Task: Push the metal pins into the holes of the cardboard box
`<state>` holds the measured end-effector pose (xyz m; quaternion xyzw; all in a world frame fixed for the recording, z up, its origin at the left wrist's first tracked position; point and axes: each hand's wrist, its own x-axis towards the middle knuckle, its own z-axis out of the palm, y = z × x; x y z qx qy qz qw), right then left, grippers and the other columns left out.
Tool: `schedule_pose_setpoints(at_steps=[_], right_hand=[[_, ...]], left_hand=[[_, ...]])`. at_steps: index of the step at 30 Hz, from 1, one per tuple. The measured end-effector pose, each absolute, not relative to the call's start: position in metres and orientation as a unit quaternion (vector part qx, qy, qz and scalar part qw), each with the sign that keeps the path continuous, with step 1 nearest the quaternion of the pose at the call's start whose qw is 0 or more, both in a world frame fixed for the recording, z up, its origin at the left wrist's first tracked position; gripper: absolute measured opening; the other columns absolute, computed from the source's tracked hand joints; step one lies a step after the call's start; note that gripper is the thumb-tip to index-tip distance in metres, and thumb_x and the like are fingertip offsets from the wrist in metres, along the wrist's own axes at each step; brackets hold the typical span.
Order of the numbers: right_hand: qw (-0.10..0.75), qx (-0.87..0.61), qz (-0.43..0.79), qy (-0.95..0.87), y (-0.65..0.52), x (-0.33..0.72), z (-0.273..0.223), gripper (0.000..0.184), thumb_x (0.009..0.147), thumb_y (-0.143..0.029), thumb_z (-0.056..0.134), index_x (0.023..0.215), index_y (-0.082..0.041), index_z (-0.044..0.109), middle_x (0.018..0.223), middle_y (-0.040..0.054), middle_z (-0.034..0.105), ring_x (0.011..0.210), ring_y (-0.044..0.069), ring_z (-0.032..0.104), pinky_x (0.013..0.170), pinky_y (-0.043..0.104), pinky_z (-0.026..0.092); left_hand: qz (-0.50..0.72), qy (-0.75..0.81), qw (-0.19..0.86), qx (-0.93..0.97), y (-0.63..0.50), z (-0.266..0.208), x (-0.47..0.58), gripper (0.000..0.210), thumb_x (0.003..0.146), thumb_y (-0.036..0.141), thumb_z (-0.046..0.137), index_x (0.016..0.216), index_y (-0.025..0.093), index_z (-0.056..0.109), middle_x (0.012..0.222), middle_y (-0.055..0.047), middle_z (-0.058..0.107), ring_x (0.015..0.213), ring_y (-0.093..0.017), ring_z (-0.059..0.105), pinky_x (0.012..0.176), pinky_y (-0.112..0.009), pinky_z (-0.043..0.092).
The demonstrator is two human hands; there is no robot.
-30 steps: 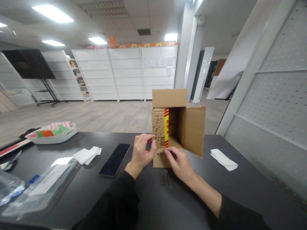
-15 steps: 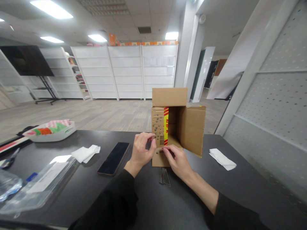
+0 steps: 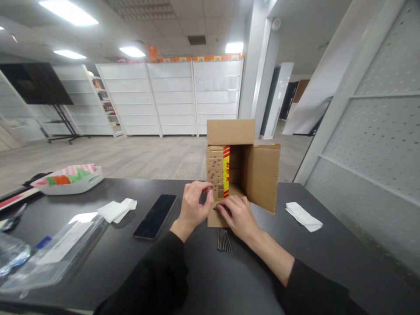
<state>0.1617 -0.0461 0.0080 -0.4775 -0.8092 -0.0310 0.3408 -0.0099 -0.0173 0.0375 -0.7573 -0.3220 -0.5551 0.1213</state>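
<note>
An open cardboard box (image 3: 260, 175) stands on its side, its opening toward me. Its left flap (image 3: 211, 168) has many small dark nail heads dotted over it, beside yellow and red tape (image 3: 226, 168). My left hand (image 3: 196, 204) is at the flap's left edge, thumb and forefinger curved with a gap between them; I see nothing in it. Over the box's lower flap (image 3: 213, 222), my right hand (image 3: 239, 215) pinches its thumb and forefinger at a small dark nail. Several thin nails (image 3: 224, 241) lie side by side on the table just before that flap.
A phone (image 3: 155, 217) lies left of my hands, with a folded tissue (image 3: 116, 211) and a clear plastic case (image 3: 62, 247) beyond it. A white basket (image 3: 70, 187) is at the far left. Another tissue (image 3: 303, 216) lies at right, near the perforated partition (image 3: 377, 131).
My right hand has shifted slightly left along the lower flap, covering dark heads that showed before. My left hand has stayed put. The view has tilted very slightly.
</note>
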Motion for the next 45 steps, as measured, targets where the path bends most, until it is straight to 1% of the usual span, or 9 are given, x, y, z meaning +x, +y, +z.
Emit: schedule_pose_setpoints(at_steps=[8, 16, 23, 28, 37, 41, 45], right_hand=[[0.312, -0.487, -0.036, -0.815, -0.044, 0.162, 0.006, 0.021, 0.098, -0.031, 0.051, 0.087, -0.019, 0.065, 0.087, 0.0040, 0.067, 0.084, 0.019, 0.056, 0.076, 0.034, 0.027], [0.297, -0.485, -0.018, -0.822, -0.051, 0.162, 0.014, 0.015, 0.095, -0.027, 0.053, 0.090, -0.019, 0.065, 0.090, 0.0046, 0.066, 0.089, 0.019, 0.056, 0.079, 0.035, 0.029], [0.279, -0.483, 0.002, -0.830, -0.063, 0.161, 0.021, 0.020, 0.095, -0.028, 0.051, 0.104, -0.022, 0.068, 0.096, 0.0068, 0.067, 0.093, 0.021, 0.058, 0.082, 0.036, 0.031], [0.270, -0.489, 0.009, -0.829, -0.063, 0.161, 0.021, 0.022, 0.095, -0.028, 0.051, 0.105, -0.022, 0.069, 0.098, 0.0076, 0.067, 0.095, 0.022, 0.057, 0.082, 0.037, 0.032], [0.258, -0.482, 0.021, -0.837, -0.063, 0.163, 0.021, 0.021, 0.094, -0.028, 0.052, 0.107, -0.021, 0.067, 0.100, 0.0078, 0.065, 0.097, 0.023, 0.056, 0.084, 0.038, 0.032], [0.222, -0.441, 0.048, -0.868, -0.068, 0.166, 0.027, 0.017, 0.091, -0.028, 0.056, 0.102, -0.019, 0.066, 0.100, 0.0078, 0.064, 0.098, 0.023, 0.056, 0.085, 0.037, 0.035], [0.178, -0.394, 0.083, -0.898, -0.075, 0.168, 0.032, 0.019, 0.087, -0.035, 0.064, 0.096, -0.019, 0.067, 0.096, 0.0062, 0.064, 0.097, 0.023, 0.057, 0.090, 0.038, 0.035]], left_hand=[[-0.546, -0.325, 0.108, -0.765, -0.016, 0.033, -0.010, 0.016, 0.086, 0.016, 0.054, 0.102, 0.019, 0.056, 0.079, -0.001, 0.061, 0.073, -0.014, 0.057, 0.075, -0.032, 0.043], [-0.550, -0.323, 0.120, -0.761, -0.017, 0.037, -0.011, 0.015, 0.086, 0.015, 0.054, 0.100, 0.019, 0.055, 0.077, 0.000, 0.060, 0.071, -0.014, 0.057, 0.074, -0.031, 0.043], [-0.549, -0.328, 0.123, -0.759, -0.016, 0.036, -0.012, 0.015, 0.086, 0.016, 0.053, 0.100, 0.019, 0.056, 0.076, 0.000, 0.060, 0.070, -0.013, 0.057, 0.074, -0.031, 0.043], [-0.551, -0.333, 0.120, -0.755, -0.017, 0.037, -0.012, 0.013, 0.086, 0.017, 0.052, 0.099, 0.019, 0.057, 0.075, 0.000, 0.061, 0.068, -0.013, 0.057, 0.073, -0.031, 0.043], [-0.556, -0.324, 0.116, -0.756, -0.015, 0.035, -0.013, 0.016, 0.086, 0.015, 0.055, 0.101, 0.019, 0.057, 0.077, 0.000, 0.061, 0.070, -0.013, 0.056, 0.074, -0.031, 0.043], [-0.559, -0.325, 0.117, -0.753, -0.016, 0.036, -0.013, 0.015, 0.086, 0.016, 0.055, 0.100, 0.019, 0.057, 0.076, 0.001, 0.060, 0.069, -0.013, 0.056, 0.074, -0.030, 0.043], [-0.555, -0.336, 0.111, -0.752, -0.016, 0.036, -0.014, 0.015, 0.086, 0.017, 0.054, 0.100, 0.019, 0.058, 0.076, 0.000, 0.061, 0.070, -0.013, 0.057, 0.075, -0.031, 0.044]])
